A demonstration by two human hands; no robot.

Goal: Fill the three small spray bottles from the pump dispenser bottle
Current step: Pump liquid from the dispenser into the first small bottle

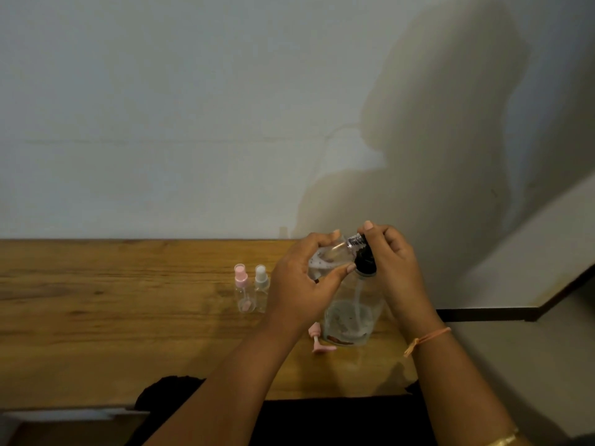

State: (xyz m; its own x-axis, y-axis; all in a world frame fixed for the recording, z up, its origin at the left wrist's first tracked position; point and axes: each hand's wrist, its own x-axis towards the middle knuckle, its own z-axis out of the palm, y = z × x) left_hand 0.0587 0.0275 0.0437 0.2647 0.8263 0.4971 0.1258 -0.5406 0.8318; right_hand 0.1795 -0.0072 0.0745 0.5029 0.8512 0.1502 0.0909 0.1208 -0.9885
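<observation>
Filling 1 of 3: left hand (302,278) grips the uncapped small spray bottle (331,255), tilted so its neck meets the nozzle. Right hand (392,255) curls over the black pump head (365,263) of the pump dispenser bottle (354,313), likely to press. The pink sprayer (317,339) lies at the dispenser's base, and 2 capped spray bottles (261,284) stand just left on the table (128,300), waiting.

Bare forearms (231,381), knotted orange thread bracelet (426,338) on right wrist, gold bangle (502,441), black clothing (338,423)

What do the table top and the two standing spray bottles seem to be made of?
The table top: wood or wood-look laminate, matte; grain lines and knots show. The pink-capped spray bottle and the white-capped spray bottle: probably clear plastic; see-through bodies, opaque caps.
</observation>
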